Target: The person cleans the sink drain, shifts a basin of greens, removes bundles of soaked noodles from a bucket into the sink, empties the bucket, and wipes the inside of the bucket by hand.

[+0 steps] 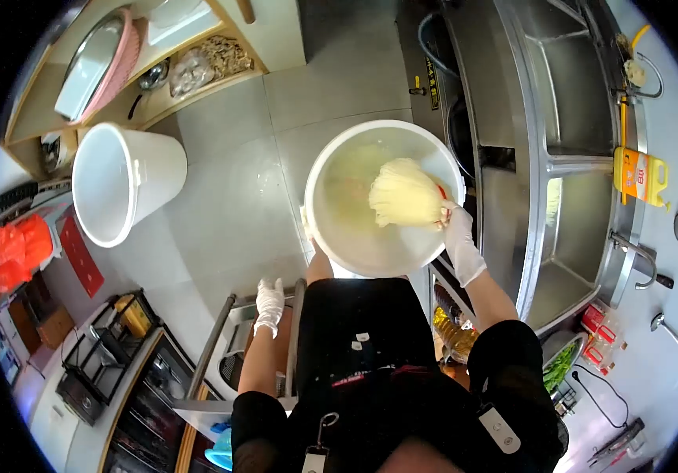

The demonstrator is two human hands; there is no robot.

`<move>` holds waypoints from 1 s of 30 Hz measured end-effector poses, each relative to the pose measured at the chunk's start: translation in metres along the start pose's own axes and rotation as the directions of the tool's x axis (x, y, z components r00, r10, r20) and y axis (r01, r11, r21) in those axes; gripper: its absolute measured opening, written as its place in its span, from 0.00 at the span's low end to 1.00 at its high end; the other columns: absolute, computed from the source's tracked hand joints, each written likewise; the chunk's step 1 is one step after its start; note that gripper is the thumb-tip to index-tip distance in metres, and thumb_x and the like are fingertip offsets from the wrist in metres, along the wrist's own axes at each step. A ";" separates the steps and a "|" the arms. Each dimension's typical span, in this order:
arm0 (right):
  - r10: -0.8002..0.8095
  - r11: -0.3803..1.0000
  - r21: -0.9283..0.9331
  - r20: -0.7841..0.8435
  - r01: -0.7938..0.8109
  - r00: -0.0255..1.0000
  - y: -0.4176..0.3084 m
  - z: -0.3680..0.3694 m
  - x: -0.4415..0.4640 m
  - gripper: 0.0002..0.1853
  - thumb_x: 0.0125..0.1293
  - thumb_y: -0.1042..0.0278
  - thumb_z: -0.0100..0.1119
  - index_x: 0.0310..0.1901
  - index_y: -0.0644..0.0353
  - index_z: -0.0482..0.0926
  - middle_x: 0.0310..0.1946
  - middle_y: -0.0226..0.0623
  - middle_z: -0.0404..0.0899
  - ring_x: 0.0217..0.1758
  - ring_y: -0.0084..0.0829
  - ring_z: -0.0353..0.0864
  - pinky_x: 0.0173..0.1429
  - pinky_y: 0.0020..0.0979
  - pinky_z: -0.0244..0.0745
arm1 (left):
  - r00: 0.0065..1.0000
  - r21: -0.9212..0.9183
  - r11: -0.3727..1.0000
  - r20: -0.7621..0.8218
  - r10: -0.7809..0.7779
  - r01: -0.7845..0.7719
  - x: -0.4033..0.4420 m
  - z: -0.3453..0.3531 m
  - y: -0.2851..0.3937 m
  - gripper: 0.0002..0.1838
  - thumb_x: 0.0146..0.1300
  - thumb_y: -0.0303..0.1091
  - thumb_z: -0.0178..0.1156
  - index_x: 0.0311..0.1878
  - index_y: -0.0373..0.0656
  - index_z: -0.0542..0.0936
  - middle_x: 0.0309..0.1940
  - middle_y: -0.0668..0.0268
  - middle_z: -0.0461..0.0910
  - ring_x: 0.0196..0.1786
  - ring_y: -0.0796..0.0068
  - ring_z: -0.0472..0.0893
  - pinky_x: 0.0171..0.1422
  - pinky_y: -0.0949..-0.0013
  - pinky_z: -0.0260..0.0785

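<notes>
My right hand, in a thin white glove, is closed on one end of a bundle of pale yellow noodles. A bit of red shows at the gripped end. The strands fan out to the left inside a large white bucket with cloudy liquid in it; whether their tips touch the liquid I cannot tell. My left hand, also gloved, is away from the bucket, above a metal-railed cart. Its fingers are loosely apart, and nothing shows in them.
A second white bucket stands on the tiled floor to the left. Along the right runs a steel double sink, with a yellow jug beyond it. Wooden shelves are at upper left. Oil bottles stand beside my right forearm.
</notes>
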State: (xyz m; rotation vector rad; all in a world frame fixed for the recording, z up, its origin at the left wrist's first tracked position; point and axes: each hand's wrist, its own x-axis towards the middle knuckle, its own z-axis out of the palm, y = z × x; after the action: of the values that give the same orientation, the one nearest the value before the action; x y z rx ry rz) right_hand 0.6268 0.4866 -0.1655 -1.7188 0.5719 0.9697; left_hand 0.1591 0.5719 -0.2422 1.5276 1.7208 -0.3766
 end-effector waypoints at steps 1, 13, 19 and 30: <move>-0.010 1.000 -0.005 0.036 0.011 0.999 -0.004 -0.007 -0.016 0.12 0.54 0.70 0.54 0.16 0.53 0.66 0.12 0.23 0.62 0.12 0.20 0.57 0.18 0.24 0.54 | 0.997 -0.025 0.997 -0.018 -0.071 0.071 -0.009 0.001 -0.048 0.27 0.61 0.47 0.54 0.52 0.31 0.69 0.45 0.48 0.76 0.51 0.52 0.75 0.55 0.61 0.66; 0.007 0.998 0.069 0.002 -0.007 1.000 -0.049 -0.019 -0.127 0.08 0.59 0.71 0.50 0.22 0.56 0.67 0.15 0.25 0.63 0.15 0.21 0.56 0.21 0.22 0.52 | 0.992 -0.399 0.908 0.027 -0.125 0.126 -0.016 -0.002 -0.103 0.21 0.62 0.45 0.52 0.45 0.33 0.75 0.42 0.46 0.77 0.49 0.49 0.75 0.53 0.60 0.66; 0.076 0.985 0.149 0.056 -0.084 0.995 -0.066 -0.023 -0.160 0.06 0.61 0.73 0.45 0.26 0.57 0.67 0.17 0.25 0.59 0.17 0.18 0.54 0.21 0.20 0.50 | 0.997 -0.442 0.896 -0.041 -0.068 0.043 -0.018 -0.008 -0.066 0.22 0.63 0.43 0.53 0.48 0.31 0.73 0.35 0.56 0.79 0.36 0.69 0.76 0.43 0.68 0.69; -0.097 0.994 -0.036 0.120 0.102 0.988 -0.072 -0.034 -0.181 0.02 0.60 0.72 0.48 0.30 0.57 0.69 0.18 0.26 0.63 0.19 0.21 0.58 0.24 0.24 0.52 | 0.989 -0.312 0.939 -0.001 -0.151 0.143 -0.036 -0.024 -0.080 0.23 0.62 0.47 0.51 0.46 0.34 0.76 0.44 0.47 0.77 0.50 0.50 0.75 0.55 0.60 0.66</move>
State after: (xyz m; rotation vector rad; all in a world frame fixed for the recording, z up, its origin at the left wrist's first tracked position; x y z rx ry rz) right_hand 0.5916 0.4662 0.0283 -1.6973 0.3877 1.0105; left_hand 0.0749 0.5448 -0.2232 1.1852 1.8217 -0.1507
